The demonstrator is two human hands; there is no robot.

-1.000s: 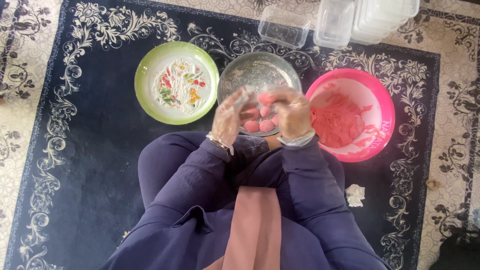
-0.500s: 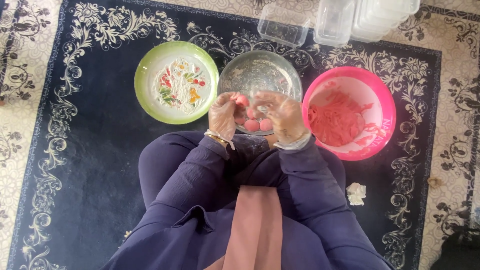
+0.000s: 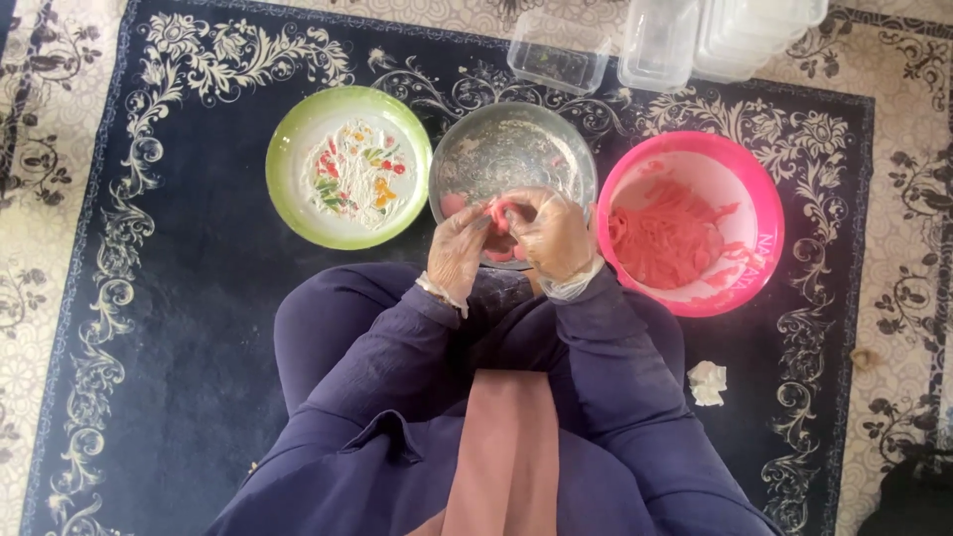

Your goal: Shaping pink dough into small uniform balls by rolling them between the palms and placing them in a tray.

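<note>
Both hands have closed in since the earlier frame: left hand (image 3: 459, 250) and right hand (image 3: 552, 238), in thin clear gloves, share a grip on a small pink dough lump (image 3: 499, 210) over the near rim of the round clear glass bowl (image 3: 511, 149), between the green-rimmed plate (image 3: 288, 139) and pink plastic basin (image 3: 759, 199).

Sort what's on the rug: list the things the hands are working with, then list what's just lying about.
In use:
left hand and right hand, in thin clear gloves, pinching a pink lump
metal bowl under them, pink pieces inside
pink bowl of pink paste

Lying about:
green-rimmed plate
clear plastic containers
crumpled tissue
</note>
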